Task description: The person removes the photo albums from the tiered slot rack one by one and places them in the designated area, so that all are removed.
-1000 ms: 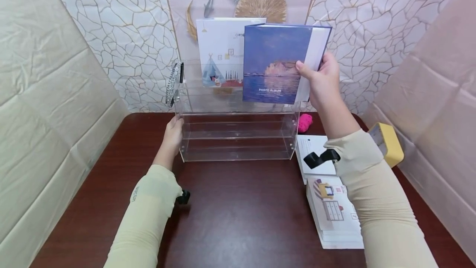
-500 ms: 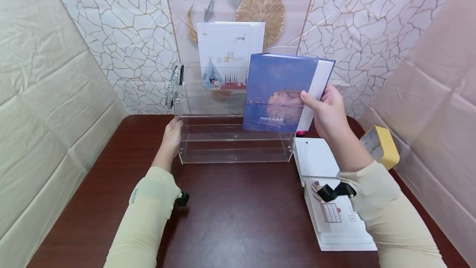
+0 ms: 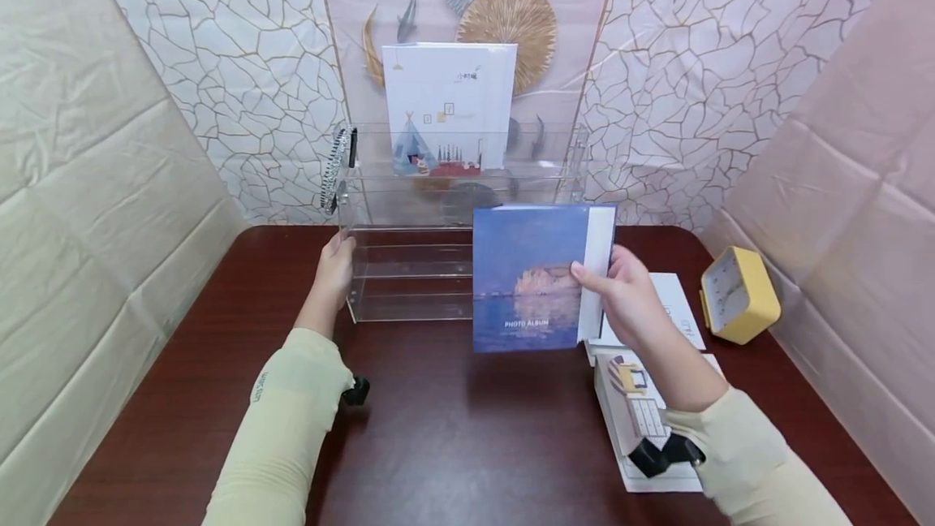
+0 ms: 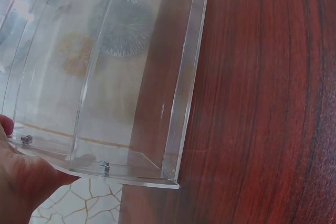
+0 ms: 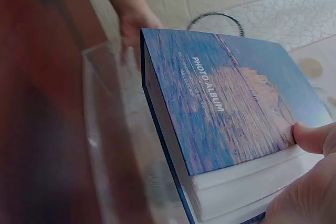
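Observation:
A thick blue photo album (image 3: 533, 282) with a seaside cliff on its cover is held upright, in front of the right part of a clear acrylic tiered rack (image 3: 409, 307). My right hand (image 3: 630, 291) grips its right edge, thumb on the cover and fingers behind. In the right wrist view the album (image 5: 220, 98) shows its white page edges. My left hand (image 3: 336, 273) holds the rack's left side panel; in the left wrist view that hand (image 4: 26, 179) is partly cut off. A white book (image 3: 449, 108) with a tent drawing stands on the rack's top tier.
White books (image 3: 682, 477) with furniture drawings lie stacked on the dark red table at right, partly behind my right forearm. Beyond them stands a yellow clock (image 3: 741, 296). A sparkly headband (image 3: 334, 169) hangs at the rack's upper left corner.
My right hand has lowered the photo album from beside the white book on the top tier to in front of the lower tiers. The left hand stays on the rack.

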